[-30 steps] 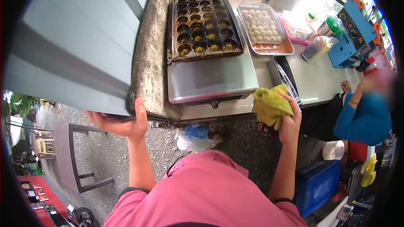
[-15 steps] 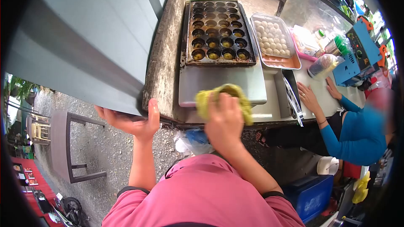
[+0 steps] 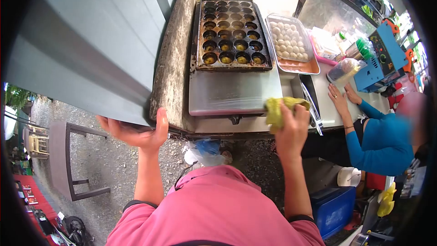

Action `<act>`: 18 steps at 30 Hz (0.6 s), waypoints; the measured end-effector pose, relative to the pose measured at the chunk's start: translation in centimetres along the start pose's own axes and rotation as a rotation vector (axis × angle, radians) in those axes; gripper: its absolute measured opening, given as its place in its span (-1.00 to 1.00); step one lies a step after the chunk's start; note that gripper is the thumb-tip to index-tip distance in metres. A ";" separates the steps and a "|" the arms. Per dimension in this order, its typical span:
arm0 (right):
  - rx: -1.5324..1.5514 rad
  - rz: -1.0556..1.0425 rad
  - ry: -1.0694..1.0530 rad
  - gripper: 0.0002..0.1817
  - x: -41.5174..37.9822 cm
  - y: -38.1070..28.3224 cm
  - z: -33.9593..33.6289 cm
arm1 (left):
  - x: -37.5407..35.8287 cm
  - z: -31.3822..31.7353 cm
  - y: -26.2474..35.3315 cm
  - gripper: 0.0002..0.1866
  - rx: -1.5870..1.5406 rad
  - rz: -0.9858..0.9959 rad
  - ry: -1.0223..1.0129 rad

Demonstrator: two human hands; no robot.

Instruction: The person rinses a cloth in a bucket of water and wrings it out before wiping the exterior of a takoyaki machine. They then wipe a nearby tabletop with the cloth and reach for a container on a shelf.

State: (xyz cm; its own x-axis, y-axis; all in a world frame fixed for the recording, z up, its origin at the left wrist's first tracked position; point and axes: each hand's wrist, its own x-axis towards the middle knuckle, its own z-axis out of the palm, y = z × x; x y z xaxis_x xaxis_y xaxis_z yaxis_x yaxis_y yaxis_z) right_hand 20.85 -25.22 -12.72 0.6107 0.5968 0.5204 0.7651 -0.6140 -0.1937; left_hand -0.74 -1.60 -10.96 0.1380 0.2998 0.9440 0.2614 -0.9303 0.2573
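Observation:
A yellow-green cloth point(image 3: 278, 111) is gripped in my right hand point(image 3: 293, 130), at the right front corner of the griddle's steel front point(image 3: 234, 92). Behind that steel surface lies a dark moulded pan point(image 3: 232, 36) with rows of round wells; the nearer wells hold small yellowish pieces. My left hand point(image 3: 139, 134) is at the front end of a worn wooden edge point(image 3: 170, 68), thumb up and fingers spread under the grey metal panel; part of the fingers is hidden by the panel.
Right of the pan sits a tray of pale round balls point(image 3: 289, 41). Metal tongs point(image 3: 312, 107) rest in a narrow steel holder. A co-worker in a blue sleeve point(image 3: 382, 150) has both hands on the counter near a blue machine point(image 3: 380, 57). A plastic bag point(image 3: 205, 150) lies below.
My right hand has moved the cloth rightward across the steel front to its right corner. My left hand stays at the wooden edge. The camera view has shifted slightly.

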 end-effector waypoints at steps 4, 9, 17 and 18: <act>0.013 0.152 -0.086 -0.53 -1.8 6.1 0.7 | 0.4 0.4 0.0 0.04 0.003 0.022 0.013; 0.361 0.386 -0.056 -0.46 -2.1 8.0 0.3 | -0.2 0.5 -0.5 0.05 0.000 0.002 0.054; 0.461 0.438 -0.158 -0.50 -2.2 9.3 0.0 | 0.1 -0.4 -0.1 0.17 0.055 0.016 -0.035; 0.484 0.457 -0.184 -0.51 -2.7 9.4 0.4 | 0.1 -0.5 0.0 0.20 0.056 0.019 -0.037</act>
State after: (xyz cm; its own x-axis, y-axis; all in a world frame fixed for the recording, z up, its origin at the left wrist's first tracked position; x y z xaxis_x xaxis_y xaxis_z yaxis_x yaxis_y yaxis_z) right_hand 26.49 -32.46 -16.25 0.8857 0.4370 0.1566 0.4012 -0.5510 -0.7317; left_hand -1.24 -1.65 -10.75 0.1786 0.2909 0.9399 0.3114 -0.9229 0.2265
